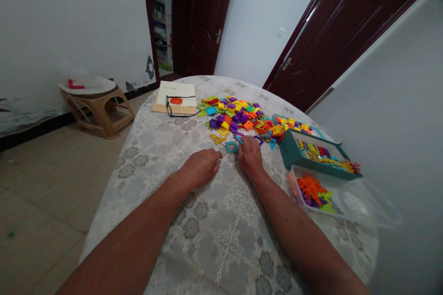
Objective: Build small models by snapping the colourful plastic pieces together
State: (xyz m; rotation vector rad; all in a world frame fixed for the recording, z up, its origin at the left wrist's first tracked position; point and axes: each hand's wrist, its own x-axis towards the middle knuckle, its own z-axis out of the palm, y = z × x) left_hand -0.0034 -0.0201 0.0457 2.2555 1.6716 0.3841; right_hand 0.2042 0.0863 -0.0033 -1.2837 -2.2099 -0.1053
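Note:
My right hand pinches a small blue toothed plastic building piece between thumb and fingers, at the near edge of a colourful heap. Just left of it, flat on the cloth, lies a teal ring-shaped piece. My left hand rests on the table left of that ring, its fingers loosely bent and a little apart, with nothing visible in them. Beyond both hands spreads the heap of interlocking plastic pieces in purple, yellow, orange, red and green. Yellow flat pieces lie at its near left edge.
Right of the heap stand a green box holding rows of pieces and a clear plastic tub with orange, purple and lime pieces. Black glasses and papers lie far left. A stool stands beyond the table.

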